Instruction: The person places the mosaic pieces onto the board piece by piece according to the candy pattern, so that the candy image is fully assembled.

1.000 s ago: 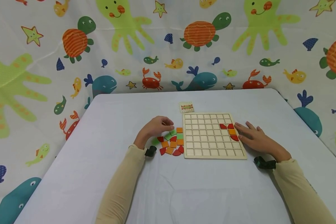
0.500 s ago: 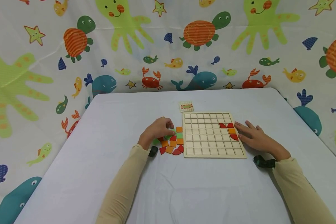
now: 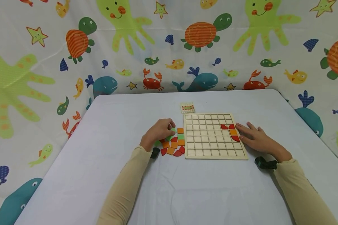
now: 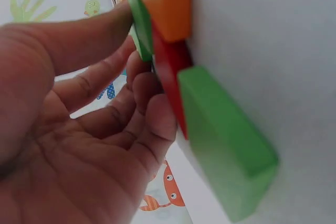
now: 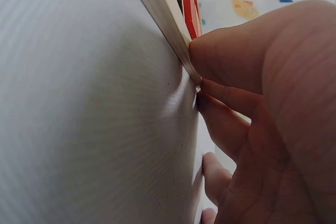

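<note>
My left hand (image 3: 158,130) is over the loose pile of wooden tiles left of the board. In the left wrist view its thumb and fingers pinch a thin green tile (image 4: 139,24), held among an orange tile (image 4: 167,3), a red tile (image 4: 170,72) and a nearer green tile (image 4: 226,145). My right hand (image 3: 254,138) lies at the right edge of the square wooden grid board (image 3: 205,137), fingers extended, thumb touching the rim in the right wrist view. Red quarter-round tiles (image 3: 235,138) and an orange square (image 3: 233,132) sit in the board's right-hand cells.
Beyond the board's far left corner lies a small pattern card (image 3: 187,107). Orange squares (image 3: 170,151) and red pieces (image 3: 177,153) are spread beside the board's left edge. A white cloth (image 3: 163,187) covers the table, and a sea-animal curtain (image 3: 157,37) hangs behind it.
My left hand has come slightly right and down onto the green tiles, and its thumb and fingers have closed on one. My right hand stays at the board's edge.
</note>
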`<state>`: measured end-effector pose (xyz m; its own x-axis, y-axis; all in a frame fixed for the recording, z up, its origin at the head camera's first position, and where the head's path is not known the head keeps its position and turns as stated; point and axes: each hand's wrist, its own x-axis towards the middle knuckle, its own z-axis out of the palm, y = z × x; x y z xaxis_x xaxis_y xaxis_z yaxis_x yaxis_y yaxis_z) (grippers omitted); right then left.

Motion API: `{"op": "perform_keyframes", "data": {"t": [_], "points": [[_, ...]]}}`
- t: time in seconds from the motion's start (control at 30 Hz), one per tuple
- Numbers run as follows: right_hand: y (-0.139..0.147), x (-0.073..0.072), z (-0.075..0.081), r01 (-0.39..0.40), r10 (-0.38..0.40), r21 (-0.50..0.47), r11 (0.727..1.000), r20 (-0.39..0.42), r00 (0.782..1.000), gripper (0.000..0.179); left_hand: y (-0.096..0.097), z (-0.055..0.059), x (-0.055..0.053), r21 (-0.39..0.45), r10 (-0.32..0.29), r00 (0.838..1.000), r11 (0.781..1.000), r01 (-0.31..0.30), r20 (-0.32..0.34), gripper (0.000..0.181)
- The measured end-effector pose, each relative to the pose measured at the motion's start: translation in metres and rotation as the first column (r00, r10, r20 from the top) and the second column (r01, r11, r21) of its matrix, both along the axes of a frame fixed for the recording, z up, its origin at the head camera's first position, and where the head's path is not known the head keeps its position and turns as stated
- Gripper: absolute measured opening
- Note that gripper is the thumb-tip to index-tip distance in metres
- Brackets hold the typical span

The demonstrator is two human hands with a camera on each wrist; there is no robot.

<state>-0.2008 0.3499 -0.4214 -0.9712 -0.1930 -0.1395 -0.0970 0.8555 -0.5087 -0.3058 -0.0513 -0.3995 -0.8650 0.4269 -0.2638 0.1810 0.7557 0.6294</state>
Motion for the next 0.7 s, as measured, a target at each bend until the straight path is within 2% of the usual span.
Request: {"op": "perform_keyframes", "data": {"t": [0.27, 0.43, 0.53, 0.7], "points": [[0.000, 0.000, -0.001, 0.004, -0.004, 0.009, 1.000, -0.004, 1.000, 0.064, 0.000, -0.002, 0.000, 0.023, 0.008, 0.998, 1.000, -0.007, -0.058, 0.027], [0.000, 0.000, -0.001, -0.003, 0.003, 0.007, 1.000, -0.011, 1.000, 0.064, -0.004, -0.003, -0.001, 0.091, 0.037, 0.996, 0.995, -0.030, -0.086, 0.020], [-0.001, 0.001, 0.000, -0.005, 0.006, 0.007, 1.000, -0.011, 1.000, 0.064, -0.007, -0.003, -0.002, 0.164, 0.077, 0.994, 0.984, -0.063, -0.082, 0.017], [-0.002, 0.001, 0.002, -0.006, 0.006, 0.003, 1.000, -0.006, 1.000, 0.064, -0.011, -0.003, -0.006, 0.266, 0.126, 0.992, 0.957, -0.115, -0.023, 0.017]]}}
